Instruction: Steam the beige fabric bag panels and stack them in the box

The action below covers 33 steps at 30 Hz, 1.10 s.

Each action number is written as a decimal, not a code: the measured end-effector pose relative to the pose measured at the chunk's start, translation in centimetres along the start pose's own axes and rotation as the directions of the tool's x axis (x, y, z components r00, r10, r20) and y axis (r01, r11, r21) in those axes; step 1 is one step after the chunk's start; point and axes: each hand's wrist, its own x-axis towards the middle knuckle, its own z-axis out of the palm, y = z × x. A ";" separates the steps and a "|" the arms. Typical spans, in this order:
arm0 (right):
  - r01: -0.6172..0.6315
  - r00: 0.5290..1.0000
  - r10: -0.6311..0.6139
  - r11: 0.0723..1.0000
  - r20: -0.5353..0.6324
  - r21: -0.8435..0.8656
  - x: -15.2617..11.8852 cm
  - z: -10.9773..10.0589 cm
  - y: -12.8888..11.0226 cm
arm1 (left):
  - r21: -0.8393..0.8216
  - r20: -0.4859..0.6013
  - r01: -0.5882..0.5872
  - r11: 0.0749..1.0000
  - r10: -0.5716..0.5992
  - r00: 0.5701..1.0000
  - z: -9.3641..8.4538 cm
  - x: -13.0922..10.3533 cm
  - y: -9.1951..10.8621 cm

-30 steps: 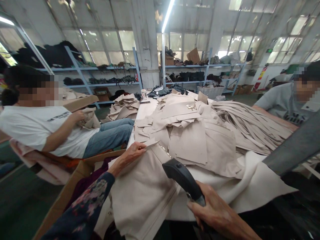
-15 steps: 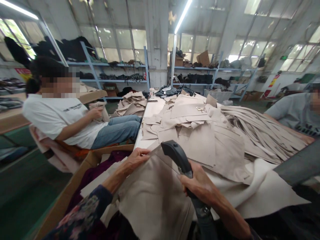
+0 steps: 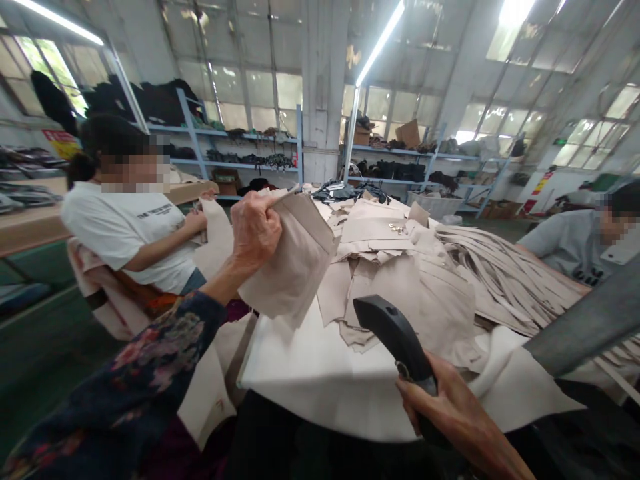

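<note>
My left hand (image 3: 256, 227) is raised at the middle left and grips the top edge of a beige fabric piece (image 3: 295, 260), which hangs over the white table (image 3: 310, 373). At the lower right my right hand (image 3: 440, 393) is closed around the handle of a black curved tool (image 3: 393, 327). The tool's head points up and left, apart from the hanging fabric. Behind it lies a heap of beige cut pieces (image 3: 400, 280), with small gold metal fittings (image 3: 399, 229) on top.
Long beige strips (image 3: 510, 273) lie at the right beside a grey post (image 3: 585, 327). One person (image 3: 125, 220) sits at the left, another (image 3: 565, 237) at the far right. Loose beige pieces (image 3: 205, 393) lie at the lower left. Shelves (image 3: 250, 163) stand behind.
My left hand has risen with the beige piece, off the spot below the tool. My right hand and the tool have moved right and down. More white tabletop shows.
</note>
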 end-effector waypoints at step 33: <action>-0.127 0.987 0.119 0.989 0.107 0.070 4.8 2.9 5.7 | -0.321 0.534 0.151 0.935 0.047 0.844 12.9 -21.6 -3.8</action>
